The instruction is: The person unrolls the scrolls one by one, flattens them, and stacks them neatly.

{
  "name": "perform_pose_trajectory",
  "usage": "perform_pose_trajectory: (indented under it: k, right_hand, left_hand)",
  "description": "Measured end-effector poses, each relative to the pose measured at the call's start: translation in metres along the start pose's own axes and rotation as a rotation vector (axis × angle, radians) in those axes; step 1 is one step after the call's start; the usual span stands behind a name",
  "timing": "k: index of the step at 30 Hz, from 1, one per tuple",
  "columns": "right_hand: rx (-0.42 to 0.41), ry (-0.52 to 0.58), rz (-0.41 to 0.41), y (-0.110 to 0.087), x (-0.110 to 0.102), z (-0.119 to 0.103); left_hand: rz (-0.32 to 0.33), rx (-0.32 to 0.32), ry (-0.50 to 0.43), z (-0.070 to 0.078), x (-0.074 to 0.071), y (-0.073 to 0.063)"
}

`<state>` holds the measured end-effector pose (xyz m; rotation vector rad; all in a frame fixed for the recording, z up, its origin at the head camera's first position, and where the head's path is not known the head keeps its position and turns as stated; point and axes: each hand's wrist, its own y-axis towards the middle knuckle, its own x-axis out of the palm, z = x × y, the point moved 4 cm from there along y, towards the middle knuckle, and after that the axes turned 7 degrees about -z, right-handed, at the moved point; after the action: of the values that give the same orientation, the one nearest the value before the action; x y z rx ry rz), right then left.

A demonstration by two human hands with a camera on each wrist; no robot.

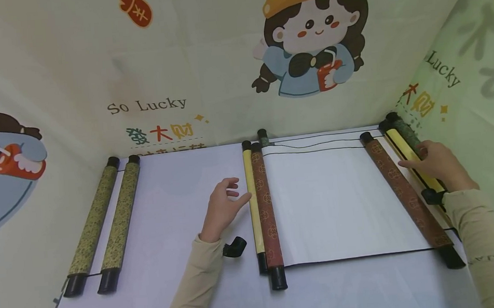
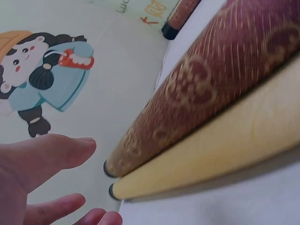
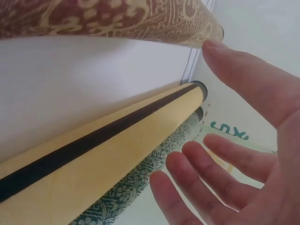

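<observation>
My left hand (image 1: 222,206) hovers beside the left yellow roller (image 1: 254,206), thumb spread from loosely bent fingers, holding nothing. Against that roller lies a red-brown flower-patterned roller (image 1: 267,210). A white sheet (image 1: 328,196) stretches from it to a second red-brown roller (image 1: 399,185). My right hand (image 1: 444,165) hangs over the right yellow roller (image 1: 403,145), thumb and fingers apart. In the right wrist view this yellow roller (image 3: 136,126) bears a dark stripe, with a dark green patterned roller (image 3: 145,173) behind it. The right hand grips neither one.
Two olive patterned rollers, an outer one (image 1: 95,219) and an inner one (image 1: 122,217), lie side by side at the left of the white table (image 1: 175,295). Behind and beside the table hangs a printed cloth (image 1: 219,79). Another green roller end (image 1: 263,136) shows at the back.
</observation>
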<state>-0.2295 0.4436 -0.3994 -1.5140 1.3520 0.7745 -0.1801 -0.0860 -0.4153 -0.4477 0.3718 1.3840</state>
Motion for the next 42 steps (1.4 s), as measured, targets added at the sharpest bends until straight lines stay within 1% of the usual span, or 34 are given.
perform_pose_trajectory:
  k: [2,10,14,18,21,25,29,33,36,40,42]
  right_hand:
    - [-0.001,0.003,0.006,0.0,-0.001,-0.001]
    - [0.006,0.027,0.01,0.001,-0.003,-0.006]
    - [-0.032,0.048,0.019,-0.001,-0.004,-0.015]
    - [-0.08,0.054,0.022,-0.003,-0.001,-0.027]
    - [-0.1,0.068,0.019,-0.003,0.003,-0.038]
    - [-0.146,0.089,0.037,-0.004,0.008,-0.055]
    - [-0.195,0.09,0.043,-0.008,0.013,-0.075]
    - [-0.23,0.152,0.034,-0.012,0.021,-0.095]
    - [-0.253,0.204,0.023,-0.015,0.028,-0.112]
    - [-0.269,0.215,-0.02,-0.017,0.04,-0.135]
    - [-0.268,0.219,-0.04,-0.018,0.046,-0.146]
  left_hand:
    - [0.006,-0.001,0.004,-0.003,-0.007,-0.002]
    - [0.029,-0.043,0.013,-0.017,-0.039,-0.01]
    - [0.039,-0.062,0.022,-0.024,-0.053,-0.015]
    - [0.042,-0.079,0.024,-0.032,-0.063,-0.019]
    - [0.044,-0.089,0.031,-0.037,-0.069,-0.022]
    - [0.043,-0.101,0.035,-0.044,-0.075,-0.028]
    - [0.046,-0.111,0.019,-0.051,-0.08,-0.035]
    - [0.049,-0.116,0.017,-0.059,-0.082,-0.041]
    - [0.046,-0.123,0.023,-0.065,-0.083,-0.046]
    - [0.045,-0.145,0.037,-0.072,-0.085,-0.052]
    - [0.044,-0.147,0.039,-0.074,-0.085,-0.055]
